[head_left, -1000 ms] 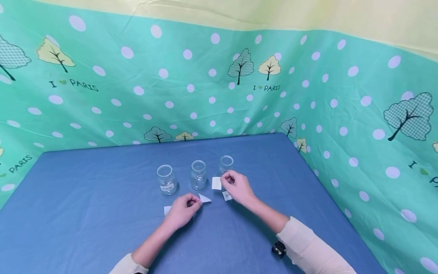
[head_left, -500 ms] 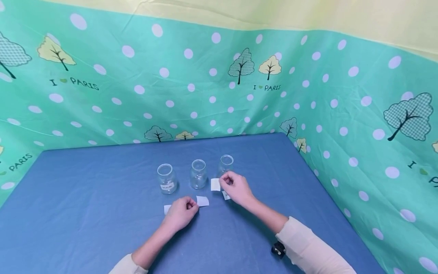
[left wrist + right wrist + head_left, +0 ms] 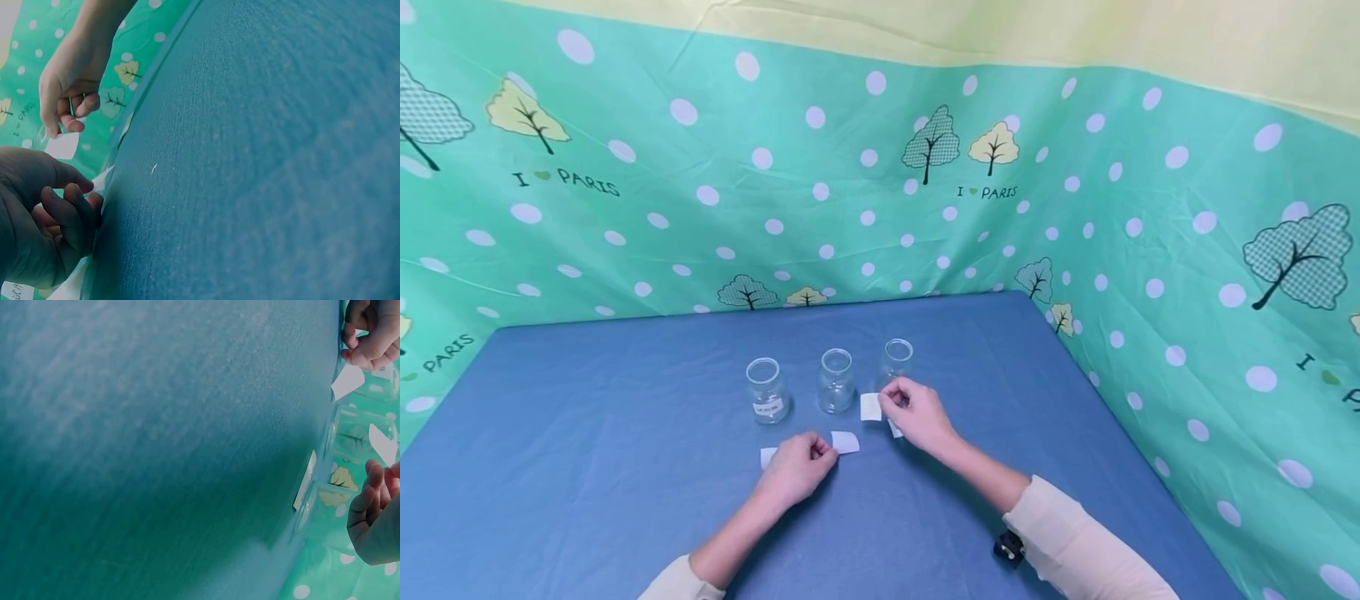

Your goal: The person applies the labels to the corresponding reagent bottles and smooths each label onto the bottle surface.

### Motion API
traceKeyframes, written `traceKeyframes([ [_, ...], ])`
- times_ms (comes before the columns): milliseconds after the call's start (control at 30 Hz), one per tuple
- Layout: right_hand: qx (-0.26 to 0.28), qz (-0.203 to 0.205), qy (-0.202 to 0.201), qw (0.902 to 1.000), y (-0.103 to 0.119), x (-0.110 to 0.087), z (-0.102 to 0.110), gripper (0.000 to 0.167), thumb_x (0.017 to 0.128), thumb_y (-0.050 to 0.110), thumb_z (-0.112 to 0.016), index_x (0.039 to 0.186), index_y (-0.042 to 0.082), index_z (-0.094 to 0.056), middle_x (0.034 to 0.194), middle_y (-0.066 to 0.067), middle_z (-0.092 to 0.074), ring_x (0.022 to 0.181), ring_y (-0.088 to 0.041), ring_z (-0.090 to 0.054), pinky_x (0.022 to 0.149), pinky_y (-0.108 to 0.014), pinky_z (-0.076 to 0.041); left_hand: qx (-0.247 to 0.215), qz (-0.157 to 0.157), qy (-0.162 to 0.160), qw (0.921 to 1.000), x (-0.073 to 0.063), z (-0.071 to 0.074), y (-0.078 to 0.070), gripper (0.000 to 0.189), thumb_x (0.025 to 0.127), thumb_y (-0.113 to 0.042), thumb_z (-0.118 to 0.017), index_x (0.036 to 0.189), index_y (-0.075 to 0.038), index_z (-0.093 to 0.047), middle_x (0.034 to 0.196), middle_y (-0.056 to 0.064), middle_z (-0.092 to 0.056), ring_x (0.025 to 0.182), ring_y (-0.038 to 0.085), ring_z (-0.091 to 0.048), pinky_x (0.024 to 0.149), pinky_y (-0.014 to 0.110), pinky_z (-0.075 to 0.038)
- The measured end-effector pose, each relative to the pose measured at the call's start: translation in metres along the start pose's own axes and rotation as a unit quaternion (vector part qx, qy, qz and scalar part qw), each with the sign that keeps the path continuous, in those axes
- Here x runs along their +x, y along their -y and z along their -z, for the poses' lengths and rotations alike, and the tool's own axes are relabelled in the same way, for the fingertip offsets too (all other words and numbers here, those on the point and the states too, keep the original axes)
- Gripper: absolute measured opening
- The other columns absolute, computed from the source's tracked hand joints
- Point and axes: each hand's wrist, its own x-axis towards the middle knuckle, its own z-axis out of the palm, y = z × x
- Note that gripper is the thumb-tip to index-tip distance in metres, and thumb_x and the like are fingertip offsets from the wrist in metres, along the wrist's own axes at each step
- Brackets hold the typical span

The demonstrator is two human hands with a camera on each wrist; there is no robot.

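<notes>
My left hand [image 3: 797, 468] pinches a small piece of white paper [image 3: 845, 442] by its near left corner, low over the table. In my right hand [image 3: 917, 414], thumb and forefinger pinch a blank white paper label [image 3: 870, 407] by its right edge. That label hangs in front of the gap between the middle glass jar [image 3: 836, 382] and the right glass jar [image 3: 897, 360], which the right hand partly hides. On the left glass jar [image 3: 765, 385] sits a white label [image 3: 768, 408] with dark writing.
Another white slip [image 3: 767, 457] lies on the table, mostly behind my left hand. A further label [image 3: 305, 481] lies flat by the right jar, largely covered by my right hand in the head view. A patterned green curtain [image 3: 820, 167] closes off the blue table [image 3: 587, 467].
The paper in my left hand has turned from a curled, pointed shape to face up more squarely, and that hand has dropped slightly. My right hand has shifted a little left and down with its label.
</notes>
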Motion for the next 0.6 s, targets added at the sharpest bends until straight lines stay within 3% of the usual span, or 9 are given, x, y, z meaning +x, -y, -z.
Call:
traceKeyframes([
  [333,-0.004,0.001,0.004,1.0,0.0009,-0.0002,-0.0035,0.007,0.085,0.015,-0.061,0.081,0.016,-0.066,0.068,0.005,-0.06,0.062,-0.006,-0.05,0.059,-0.019,-0.042,-0.039,0.025,0.011,0.9989,0.0004,0.0044,-0.0016,0.011,0.083,-0.019,-0.063,0.077,-0.01,-0.061,0.057,-0.003,-0.052,0.043,0.008,-0.049,0.047,0.024,-0.042],
  [600,0.009,0.007,0.008,0.9999,0.0038,-0.0015,-0.0074,0.006,0.086,0.016,-0.063,0.083,0.015,-0.067,0.069,0.004,-0.06,0.059,-0.005,-0.05,0.057,-0.018,-0.042,-0.063,-0.016,-0.047,0.9968,0.0087,0.0063,-0.0063,0.011,0.084,-0.019,-0.066,0.077,-0.011,-0.063,0.06,-0.004,-0.054,0.05,0.006,-0.048,0.054,0.021,-0.041],
])
